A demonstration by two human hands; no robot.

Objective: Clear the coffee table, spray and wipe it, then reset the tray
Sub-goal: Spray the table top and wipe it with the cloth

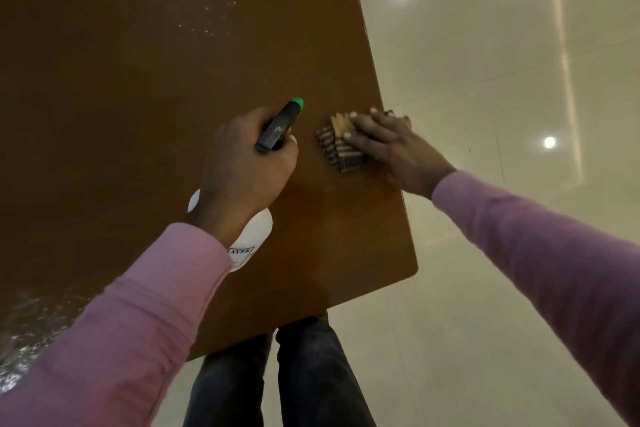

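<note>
A glossy brown coffee table fills the left and centre of the view. My left hand grips a white spray bottle by its black trigger head with a green nozzle tip, held over the table. To its right, my right hand lies with straight fingers on a brown and tan patterned cloth near the table's right edge. Spray droplets glisten on the far part of the tabletop, and a wet patch shines at the near left.
The table's right edge runs diagonally from the far corner to the near corner. Beyond it lies shiny pale tiled floor with ceiling light reflections. My legs in dark trousers stand at the near edge.
</note>
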